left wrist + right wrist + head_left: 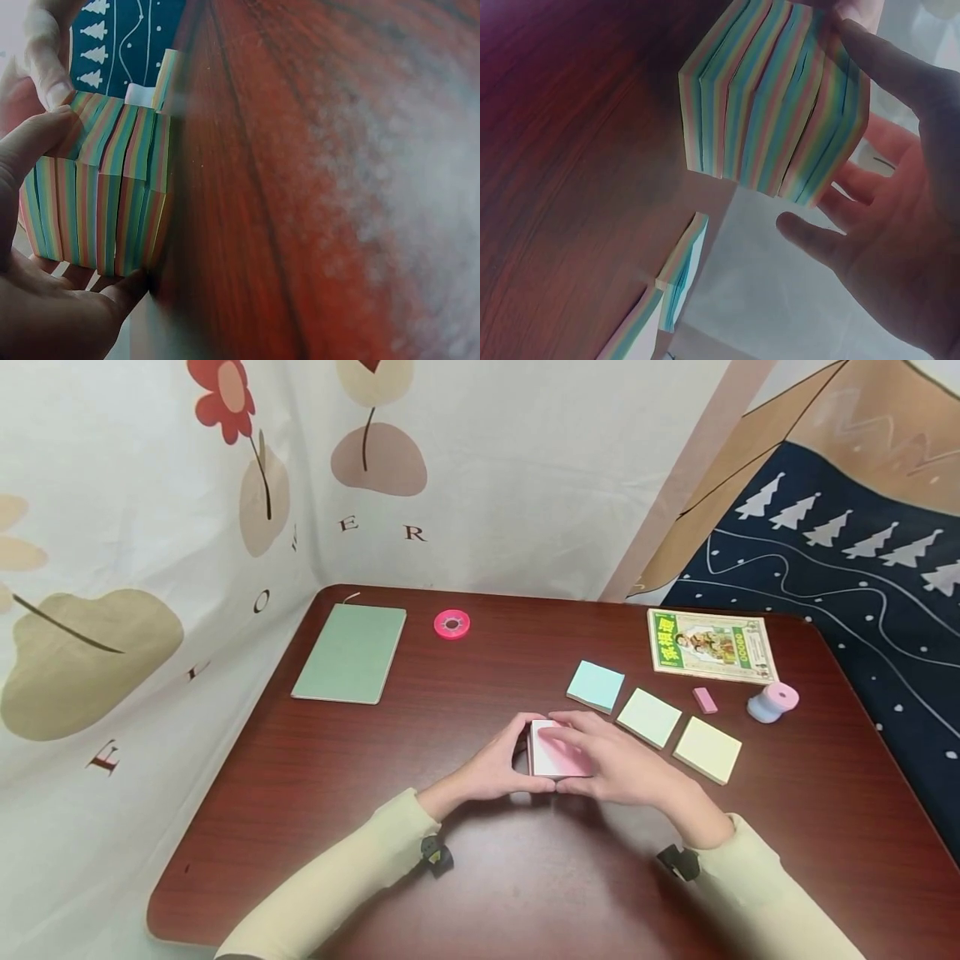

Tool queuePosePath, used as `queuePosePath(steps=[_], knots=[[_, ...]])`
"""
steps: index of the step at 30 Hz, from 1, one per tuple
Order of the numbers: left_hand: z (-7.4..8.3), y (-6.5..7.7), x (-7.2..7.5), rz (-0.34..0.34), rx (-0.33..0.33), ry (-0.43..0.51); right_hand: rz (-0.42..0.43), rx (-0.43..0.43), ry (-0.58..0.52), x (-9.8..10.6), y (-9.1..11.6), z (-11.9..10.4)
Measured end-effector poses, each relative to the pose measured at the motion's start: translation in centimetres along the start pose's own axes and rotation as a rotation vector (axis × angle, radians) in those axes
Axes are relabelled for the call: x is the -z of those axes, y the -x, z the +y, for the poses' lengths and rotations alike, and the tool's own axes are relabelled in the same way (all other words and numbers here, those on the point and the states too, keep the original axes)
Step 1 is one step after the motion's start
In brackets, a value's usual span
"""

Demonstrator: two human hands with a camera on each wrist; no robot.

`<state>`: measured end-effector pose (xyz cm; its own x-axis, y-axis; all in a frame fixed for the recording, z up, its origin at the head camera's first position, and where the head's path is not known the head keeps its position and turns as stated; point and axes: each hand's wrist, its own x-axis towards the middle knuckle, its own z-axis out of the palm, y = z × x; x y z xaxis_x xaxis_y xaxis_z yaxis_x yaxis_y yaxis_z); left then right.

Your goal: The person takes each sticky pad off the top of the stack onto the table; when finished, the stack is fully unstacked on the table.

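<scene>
A tall stack of sticky note pads (pixel 551 758) stands at the middle of the table, its top sheet white to pink. Striped edges of pink, yellow, green and blue show on the stack (pixel 97 206) in the left wrist view. My left hand (pixel 497 766) grips its left side, thumb at the near edge and fingers at the far edge. From the right, my right hand (pixel 621 762) holds the same stack (pixel 769 105), with one finger reaching over the top sheet. Both thumbs come close together at the near side. Layers in the stack sit slightly uneven.
Right of the hands lie a blue pad (pixel 596 685), a pale green pad (pixel 649 718) and a yellow pad (pixel 708 749). Beyond are a pink eraser (pixel 705 700), a pink-topped roll (pixel 772 702) and an illustrated booklet (pixel 712 646). A green notebook (pixel 351 653) and pink tape roll (pixel 452 624) lie far left.
</scene>
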<state>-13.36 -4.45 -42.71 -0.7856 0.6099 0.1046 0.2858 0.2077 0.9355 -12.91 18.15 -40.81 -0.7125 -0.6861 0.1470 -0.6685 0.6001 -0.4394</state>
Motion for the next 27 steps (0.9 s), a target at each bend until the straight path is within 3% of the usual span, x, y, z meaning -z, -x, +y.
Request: queuePosePath(steps=[5,12,16,21,27], knots=[[-0.2,0.0,0.0,0.002,0.018,-0.007,-0.007,-0.015,-0.009,0.0,-0.3,0.1],[-4.2,-0.8,-0.4,-0.009,0.015,-0.090,0.003,-0.049,0.009,1.0,0.1,0.1],[-4.2,-0.8,-0.4,-0.013,0.036,-0.098,0.021,-0.104,0.009,2.2,1.2,0.5],[-4.1,-0.8,-0.4,-0.005,0.048,-0.111,0.088,-0.223,-0.021,4.4,4.5,2.3],[-4.1,-0.7,-0.4,-0.001,0.046,-0.107,0.248,-0.399,0.014,7.0,11.0,5.8]])
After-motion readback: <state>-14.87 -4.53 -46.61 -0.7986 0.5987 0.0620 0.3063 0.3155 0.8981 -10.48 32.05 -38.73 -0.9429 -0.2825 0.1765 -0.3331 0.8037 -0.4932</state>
